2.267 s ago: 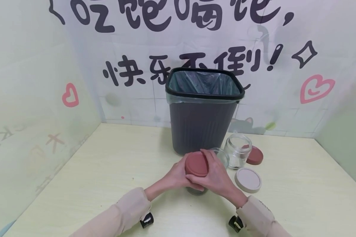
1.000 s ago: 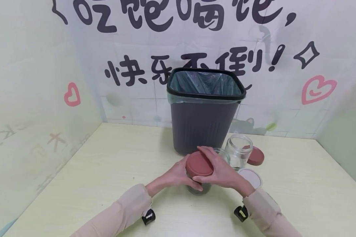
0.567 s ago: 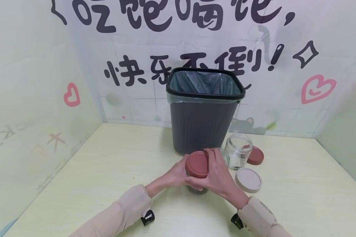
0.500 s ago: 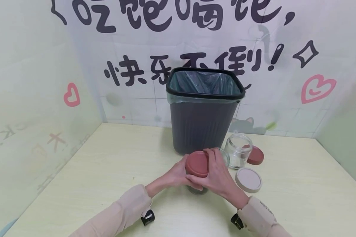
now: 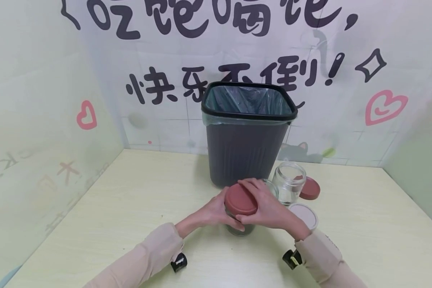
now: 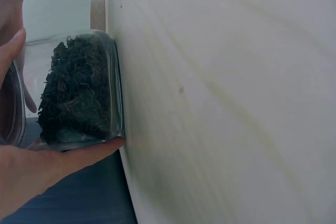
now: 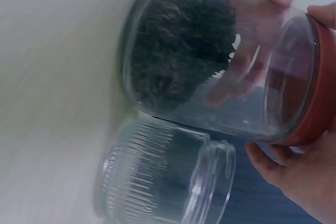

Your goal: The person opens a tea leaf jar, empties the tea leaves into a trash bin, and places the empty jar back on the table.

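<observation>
The back wall, a white and slightly wrinkled sheet, bears large black printed Chinese characters and a pink heart outline. A pale greenish left wall and a similar pale green right wall enclose the light yellowish, faintly wood-grained table. The light is soft, rather even.

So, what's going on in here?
A person's left hand holds a glass jar partly filled with dark, leafy stuff, while the right hand grips the red lid on its mouth; how tight, I can't tell. Nearby are an open jar, a second red lid and a pale lid, with a lined bin behind.
</observation>
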{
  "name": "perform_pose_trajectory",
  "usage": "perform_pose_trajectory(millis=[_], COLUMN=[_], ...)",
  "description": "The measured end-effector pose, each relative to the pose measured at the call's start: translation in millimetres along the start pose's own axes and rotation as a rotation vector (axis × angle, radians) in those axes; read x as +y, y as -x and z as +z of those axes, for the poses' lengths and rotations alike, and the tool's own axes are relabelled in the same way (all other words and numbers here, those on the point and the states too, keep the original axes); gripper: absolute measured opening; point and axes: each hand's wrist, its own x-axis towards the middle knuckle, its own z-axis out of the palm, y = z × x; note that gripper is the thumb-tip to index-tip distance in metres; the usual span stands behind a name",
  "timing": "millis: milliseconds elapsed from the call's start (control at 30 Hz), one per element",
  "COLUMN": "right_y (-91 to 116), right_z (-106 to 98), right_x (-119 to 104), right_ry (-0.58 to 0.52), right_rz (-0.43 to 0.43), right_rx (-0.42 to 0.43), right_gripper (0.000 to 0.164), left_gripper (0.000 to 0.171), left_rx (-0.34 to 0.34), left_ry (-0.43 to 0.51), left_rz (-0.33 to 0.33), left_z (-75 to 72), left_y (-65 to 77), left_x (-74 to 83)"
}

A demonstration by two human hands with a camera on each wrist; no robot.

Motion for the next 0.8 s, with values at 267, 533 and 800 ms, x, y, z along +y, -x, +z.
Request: perform_pose_trajectory(millis=[267,533,800], right_y=[1.1,5.9,4.2], right_z=[-5.9,12.2,28.5], right_x=[-2.7,-8.0,-7.7], right_ry=[-0.016,0.05,0.227], right_rz=[-0.016,0.038,0.032], right_rx=[-0.107,0.136,0.363], right_gripper=[0.082,0.094,0.086], left_gripper=[0.09,0.087,0.087], left_rx=[0.007,-0.008,-0.011], left_ry=[-0.013,0.017,0.04], left_rz=[0.005,0.011,0.026], left_z=[0.0,-1.6,-0.3], left_y=[-0.2,1.7,0.4], left_x=[-0.2,-1.0,-0.3])
